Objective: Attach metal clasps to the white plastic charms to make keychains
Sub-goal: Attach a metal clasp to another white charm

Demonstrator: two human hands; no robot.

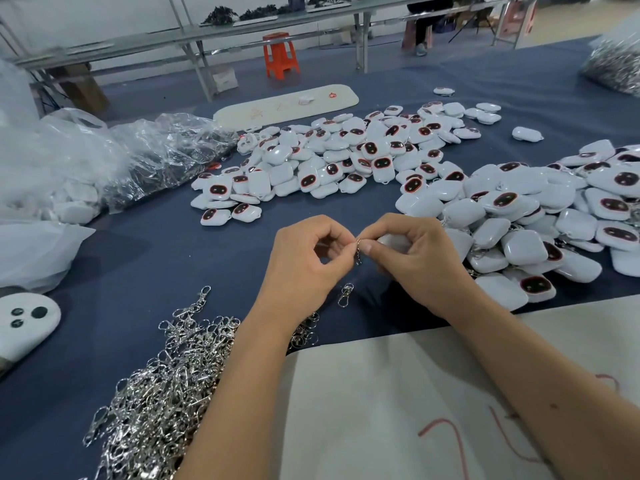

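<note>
Silver clasp [358, 251] dangling (pinched), white charm [391, 242] mostly hidden behind fingers

White charms [346, 161] bear dark oval faces ringed in red, heaped on a navy blue counter [156, 258]. The clasps [166, 386] are shiny silver. Behind the charms stands an orange stool [280, 55]; a cream sheet [398, 393] carries red scribbles.
</note>
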